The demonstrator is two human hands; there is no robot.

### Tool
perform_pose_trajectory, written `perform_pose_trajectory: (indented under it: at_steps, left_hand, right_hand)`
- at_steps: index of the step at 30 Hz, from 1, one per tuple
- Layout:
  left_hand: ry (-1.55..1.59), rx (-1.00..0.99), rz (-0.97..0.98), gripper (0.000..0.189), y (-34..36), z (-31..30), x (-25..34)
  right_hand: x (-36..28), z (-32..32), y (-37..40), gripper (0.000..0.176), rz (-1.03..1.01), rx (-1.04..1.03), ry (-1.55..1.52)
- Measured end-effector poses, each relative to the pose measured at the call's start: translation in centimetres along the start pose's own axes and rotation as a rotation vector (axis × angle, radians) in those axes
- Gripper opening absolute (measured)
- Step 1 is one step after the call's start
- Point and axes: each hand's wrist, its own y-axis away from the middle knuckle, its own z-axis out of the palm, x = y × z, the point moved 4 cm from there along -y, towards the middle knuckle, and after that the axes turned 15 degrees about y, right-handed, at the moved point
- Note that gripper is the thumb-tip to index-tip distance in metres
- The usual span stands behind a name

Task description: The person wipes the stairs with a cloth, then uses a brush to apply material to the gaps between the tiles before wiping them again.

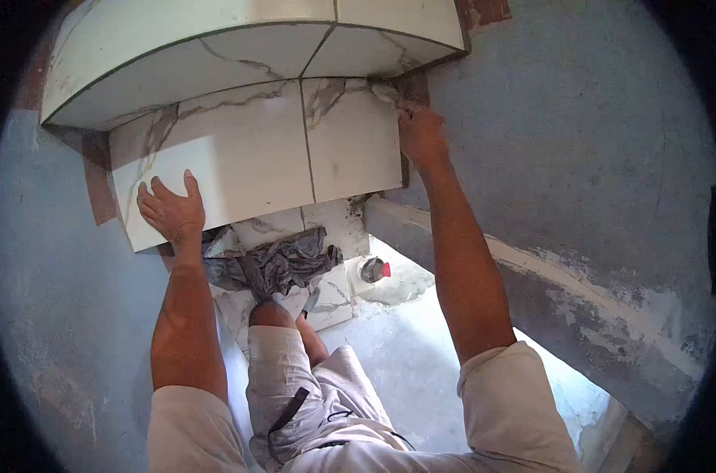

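Note:
My left hand (pixel 171 210) lies with its fingers spread on the white marbled tile surface (pixel 247 162), near its lower left part. At the upper right edge of the same surface, my right hand (pixel 423 134) is closed, its fingers bent at the joint beside the wall. Whatever it may hold is too small to make out. A dark crumpled cloth (pixel 275 264) lies on the tiled step below, by my knee. Dark joint lines run between the tiles.
A curved tiled ledge (pixel 240 55) juts out above. Blue-grey walls (pixel 579 142) stand on both sides, with a sloping rough ledge (pixel 563 292) at right. A small round container with a red part (pixel 373 270) and a blade-like tool (pixel 311 300) are lower down.

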Motion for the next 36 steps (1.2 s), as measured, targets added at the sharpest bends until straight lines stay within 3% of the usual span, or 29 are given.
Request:
perform_pose_trajectory:
  at_steps: [1,3,5,6,10,13,15,18,19,21,23,24,26,29,35,36]
  left_hand:
    - [0.014,-0.006,0.0,0.067,-0.2,0.0,0.0]
    - [0.018,0.004,0.006,0.066,-0.1,0.2,-0.1]
    - [0.015,0.019,0.0,0.065,-0.1,0.3,-0.2]
    - [0.012,0.013,0.001,0.065,0.0,0.1,-0.1]
    - [0.012,0.017,0.003,0.064,-0.2,-0.1,0.2]
    - [0.037,0.023,0.021,0.064,-0.2,-0.2,0.1]
    - [0.027,0.025,0.028,0.065,-0.2,-0.1,0.0]
    - [0.022,0.033,0.033,0.065,-0.2,0.1,0.0]
    - [0.023,0.032,0.033,0.065,-0.2,0.0,0.0]
    - [0.025,0.005,0.004,0.065,-0.2,-0.2,0.3]
    - [0.026,-0.022,-0.025,0.064,-0.2,-0.3,0.4]
    - [0.022,-0.027,-0.021,0.065,-0.2,-0.2,0.3]
    - [0.017,-0.038,-0.019,0.065,0.1,-0.2,0.1]
    - [0.013,-0.031,-0.007,0.066,-0.2,-0.2,0.3]
    - [0.004,-0.029,-0.015,0.064,0.0,-0.4,0.4]
    - [0.008,-0.029,-0.01,0.065,0.2,-0.3,0.4]
  right_hand:
    - [0.7,1.3,-0.2,0.033,0.096,-0.071,-0.071]
    - [4.6,5.3,3.0,0.033,-0.022,-0.211,0.224]
    - [4.4,2.5,7.5,0.032,-0.153,-0.485,0.439]
    - [3.4,1.0,7.4,0.032,-0.156,-0.487,0.437]
    - [1.0,-1.5,0.0,0.026,-0.112,0.092,0.193]
    - [3.1,3.9,-5.6,0.024,0.053,0.092,0.165]
    - [3.4,6.1,-5.6,0.024,-0.213,0.076,0.486]
    - [2.1,2.5,-2.9,0.024,-0.271,-0.062,0.648]
    - [2.0,2.8,-3.4,0.024,-0.269,-0.059,0.645]
    - [2.0,3.1,-4.8,0.023,-0.013,0.165,0.265]
    - [-3.5,3.8,-3.5,0.023,-0.045,0.018,0.699]
    - [-5.4,3.6,-2.4,0.023,-0.041,0.02,0.693]
    - [-8.6,3.2,-0.1,0.018,-0.394,0.144,0.235]
    - [-2.8,2.6,-1.8,0.021,-0.187,0.18,0.266]
    - [-8.9,5.4,-0.4,0.02,-0.223,0.169,0.35]
    - [-10.2,4.3,1.4,0.018,-0.335,0.177,0.201]
